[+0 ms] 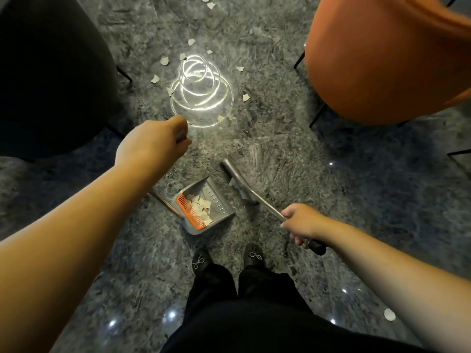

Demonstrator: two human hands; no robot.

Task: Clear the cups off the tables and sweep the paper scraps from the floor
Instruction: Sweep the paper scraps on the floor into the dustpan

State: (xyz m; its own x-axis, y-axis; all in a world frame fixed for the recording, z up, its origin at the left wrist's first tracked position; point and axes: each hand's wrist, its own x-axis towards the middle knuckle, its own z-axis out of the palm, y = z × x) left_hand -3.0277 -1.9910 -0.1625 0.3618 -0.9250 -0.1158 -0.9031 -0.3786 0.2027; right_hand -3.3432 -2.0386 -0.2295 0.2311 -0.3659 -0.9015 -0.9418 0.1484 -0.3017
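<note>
A: From the head view, how far along is the sweeping?

B: Partway, by the look of it. The dustpan sits on the floor just ahead of the person's shoes and already holds a heap of torn paper beside its orange comb. Many paper scraps lie loose farther out, around the bright ring-shaped reflection, and one scrap lies apart at the lower right. No cups or counter show here, so that half cannot be judged.

A: And the hands?

B: The right hand has its fingers curled round the broom handle; the bristles are splayed on the floor just beside the pan's mouth. The left hand is closed on the dustpan's upright handle, mostly hidden in the grip. The loose scraps lie well beyond both hands, between the dark chair and the orange chair.
</note>
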